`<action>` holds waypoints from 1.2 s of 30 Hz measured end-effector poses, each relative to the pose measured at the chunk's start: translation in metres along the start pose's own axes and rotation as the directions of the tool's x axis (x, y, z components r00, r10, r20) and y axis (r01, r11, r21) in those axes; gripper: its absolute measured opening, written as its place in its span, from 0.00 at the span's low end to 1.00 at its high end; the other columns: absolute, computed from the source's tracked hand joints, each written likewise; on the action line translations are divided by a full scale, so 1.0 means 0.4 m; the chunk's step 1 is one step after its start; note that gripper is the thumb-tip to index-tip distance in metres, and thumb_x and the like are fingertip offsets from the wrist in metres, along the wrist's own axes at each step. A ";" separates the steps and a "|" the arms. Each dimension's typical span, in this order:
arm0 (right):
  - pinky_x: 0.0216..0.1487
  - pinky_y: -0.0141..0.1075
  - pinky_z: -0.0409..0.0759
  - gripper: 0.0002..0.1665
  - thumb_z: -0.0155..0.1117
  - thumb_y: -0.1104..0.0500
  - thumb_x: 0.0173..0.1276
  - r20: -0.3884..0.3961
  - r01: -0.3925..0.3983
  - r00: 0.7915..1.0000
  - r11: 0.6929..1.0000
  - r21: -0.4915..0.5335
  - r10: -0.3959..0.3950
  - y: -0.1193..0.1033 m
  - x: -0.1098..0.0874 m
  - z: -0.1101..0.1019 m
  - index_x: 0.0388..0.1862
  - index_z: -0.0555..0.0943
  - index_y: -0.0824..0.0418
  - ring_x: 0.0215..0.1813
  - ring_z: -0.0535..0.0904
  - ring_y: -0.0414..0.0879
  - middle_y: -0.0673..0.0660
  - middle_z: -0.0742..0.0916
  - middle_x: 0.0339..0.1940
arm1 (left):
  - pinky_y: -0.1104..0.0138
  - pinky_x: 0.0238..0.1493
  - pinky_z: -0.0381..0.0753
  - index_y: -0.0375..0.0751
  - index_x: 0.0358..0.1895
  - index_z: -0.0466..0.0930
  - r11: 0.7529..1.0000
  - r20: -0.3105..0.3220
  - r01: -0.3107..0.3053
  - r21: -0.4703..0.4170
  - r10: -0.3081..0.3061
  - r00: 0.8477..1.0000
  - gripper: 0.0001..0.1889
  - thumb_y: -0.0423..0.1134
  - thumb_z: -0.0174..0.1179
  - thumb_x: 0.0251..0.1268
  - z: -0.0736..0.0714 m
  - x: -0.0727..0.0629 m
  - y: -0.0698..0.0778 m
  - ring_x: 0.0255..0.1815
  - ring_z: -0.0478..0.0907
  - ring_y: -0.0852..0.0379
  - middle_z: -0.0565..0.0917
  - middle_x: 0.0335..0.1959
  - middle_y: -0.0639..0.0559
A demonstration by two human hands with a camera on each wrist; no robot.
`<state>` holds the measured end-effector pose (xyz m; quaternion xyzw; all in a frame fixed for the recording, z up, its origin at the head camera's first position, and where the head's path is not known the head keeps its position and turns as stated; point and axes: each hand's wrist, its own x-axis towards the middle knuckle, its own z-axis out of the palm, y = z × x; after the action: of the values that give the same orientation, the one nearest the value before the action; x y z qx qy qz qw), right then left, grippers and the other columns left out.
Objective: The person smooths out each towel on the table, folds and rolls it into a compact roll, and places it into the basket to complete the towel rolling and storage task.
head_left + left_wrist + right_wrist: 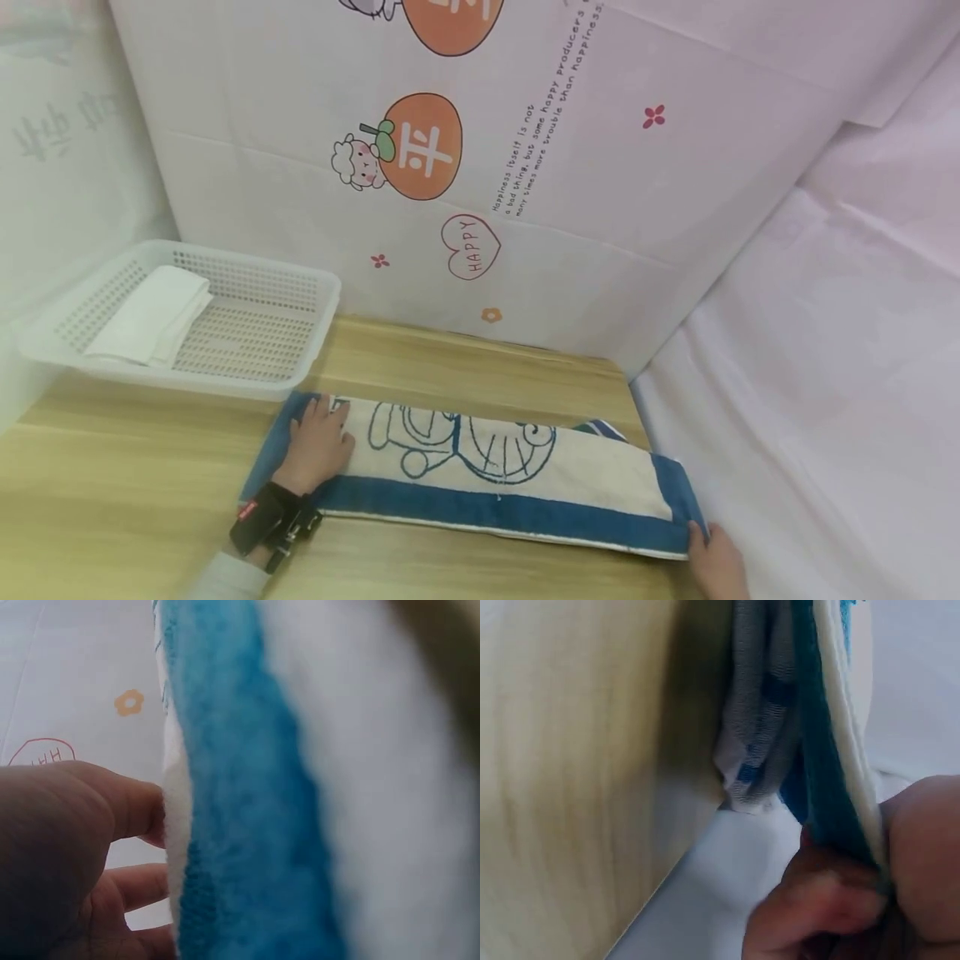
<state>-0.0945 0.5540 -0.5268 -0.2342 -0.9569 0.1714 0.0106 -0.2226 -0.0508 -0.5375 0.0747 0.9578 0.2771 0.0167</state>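
Note:
A folded towel (585, 467), cream with a blue border and a blue cartoon outline, stretches across the wooden table. My left hand (318, 446) rests on its left end, fingers spread over the cloth. In the left wrist view, the fingertips of that hand (97, 855) touch the towel's face (240, 787). At the near right corner my right hand (717, 560) pinches the towel's edge. The right wrist view shows thumb and fingers (817, 900) closed on that blue and cream edge (832, 750). Beneath the towel lies a grey cloth with blue stripes (754, 712), mostly hidden.
A white plastic basket (318, 325) stands at the back left of the table (135, 483), with a folded white cloth (153, 312) inside. A printed white sheet (570, 275) rises behind the table. White fabric (825, 400) hangs along the right side, past the table edge.

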 end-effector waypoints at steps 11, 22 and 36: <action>0.53 0.65 0.77 0.24 0.49 0.57 0.80 -0.131 0.069 0.989 0.998 0.003 -0.068 -0.100 0.019 -0.093 0.57 0.74 0.81 0.54 0.79 0.75 0.80 0.83 0.49 | 0.29 0.66 0.64 0.25 0.61 0.77 0.993 -0.105 -0.072 -0.092 0.062 0.993 0.22 0.35 0.58 0.67 0.007 -0.003 0.039 0.71 0.62 0.23 0.67 0.68 0.19; 0.27 0.30 0.69 0.05 0.64 0.62 0.73 -0.499 0.552 0.752 0.825 0.120 -0.431 -0.429 -0.023 -0.119 0.38 0.82 0.63 0.23 0.72 0.38 0.54 0.83 0.22 | 0.46 0.65 0.76 0.41 0.61 0.80 0.922 -0.135 -0.231 -0.309 0.198 0.971 0.18 0.45 0.52 0.79 -0.032 -0.037 0.212 0.67 0.75 0.44 0.79 0.64 0.44; 0.43 0.35 0.82 0.07 0.68 0.64 0.69 -0.217 0.837 0.499 0.402 0.373 -0.839 -0.816 -0.180 0.150 0.43 0.82 0.55 0.40 0.80 0.39 0.48 0.84 0.38 | 0.72 0.25 0.69 0.43 0.34 0.78 0.782 -0.045 -0.341 -0.522 0.373 0.927 0.22 0.49 0.39 0.85 0.043 -0.025 0.242 0.20 0.69 0.64 0.73 0.21 0.56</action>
<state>-0.1816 0.2308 -0.4702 0.2855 -0.8804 0.3503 0.1440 -0.1986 0.0377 -0.5004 0.2555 0.8142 0.5213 0.0123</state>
